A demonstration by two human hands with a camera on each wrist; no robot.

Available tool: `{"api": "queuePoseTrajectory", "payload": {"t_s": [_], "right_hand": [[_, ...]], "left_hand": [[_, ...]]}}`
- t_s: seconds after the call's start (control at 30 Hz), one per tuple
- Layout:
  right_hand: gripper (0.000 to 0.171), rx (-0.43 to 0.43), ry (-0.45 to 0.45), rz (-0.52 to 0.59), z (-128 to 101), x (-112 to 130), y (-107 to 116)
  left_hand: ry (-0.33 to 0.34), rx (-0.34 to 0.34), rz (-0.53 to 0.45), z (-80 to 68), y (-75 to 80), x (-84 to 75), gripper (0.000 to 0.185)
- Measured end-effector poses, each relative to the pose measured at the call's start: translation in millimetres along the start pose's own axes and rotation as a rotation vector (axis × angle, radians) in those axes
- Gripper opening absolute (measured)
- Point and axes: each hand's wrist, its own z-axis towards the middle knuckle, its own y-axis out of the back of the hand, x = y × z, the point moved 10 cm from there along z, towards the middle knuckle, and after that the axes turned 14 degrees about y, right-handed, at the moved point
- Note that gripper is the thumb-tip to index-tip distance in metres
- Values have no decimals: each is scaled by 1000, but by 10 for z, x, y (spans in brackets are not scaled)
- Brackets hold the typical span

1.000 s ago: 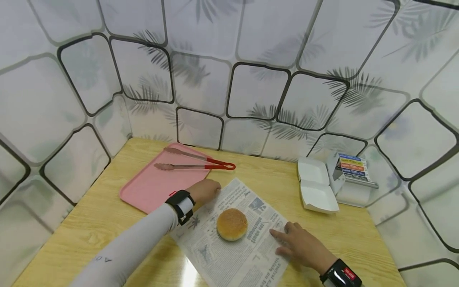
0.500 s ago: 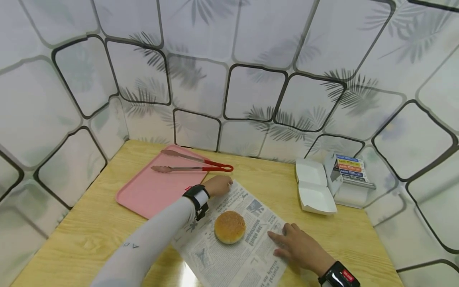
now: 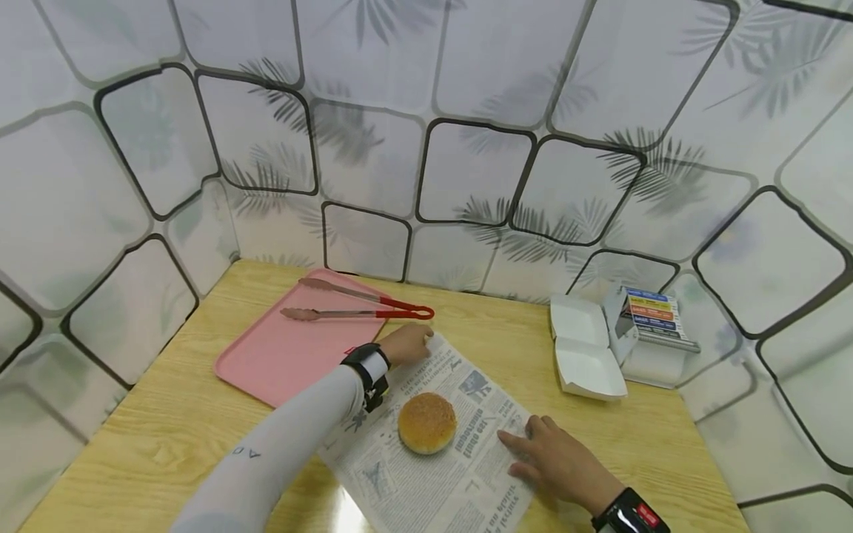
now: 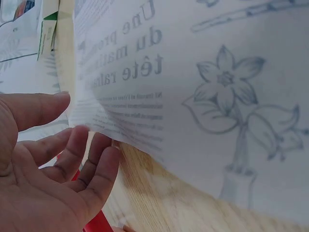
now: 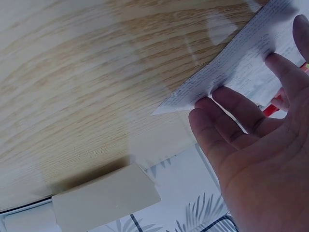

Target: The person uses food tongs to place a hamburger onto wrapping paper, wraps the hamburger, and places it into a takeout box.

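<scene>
"One bun [image 3: 427, 423]: where does it sit?"

"Near the middle of the printed paper [image 3: 443, 481], which is spread on the counter [image 3: 506, 333]."

"How is the left hand [image 3: 406, 344]?"

"At the paper's far corner, thumb apart from its loosely bent fingers, fingertips at the edge."

"And the right hand [image 3: 560, 463]?"

"Fingers spread, tips touching the paper near its right corner."

"What lies around?"

"On the left, a pink tray [image 3: 266, 363]; tongs [image 3: 400, 314] lie across it, red handles reaching past its rim. Over right, a white box [image 3: 589, 368] lies unfolded."
</scene>
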Motion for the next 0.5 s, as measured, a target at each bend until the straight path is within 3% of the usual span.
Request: {"api": "queuePoseTrajectory", "payload": {"t_s": [0.17, 0.37, 0.5], "right_hand": [[53, 2, 2, 3, -2, 7, 1], [53, -1, -3, 3, 4, 14, 24], [53, 12, -22, 20, -9, -4, -8]], "left_hand": [[-4, -15, 7, -17, 5, -18, 48], [-135, -74, 28, -97, 73, -128, 5], [-223, -84, -12, -264, 116, -195, 23]]}}
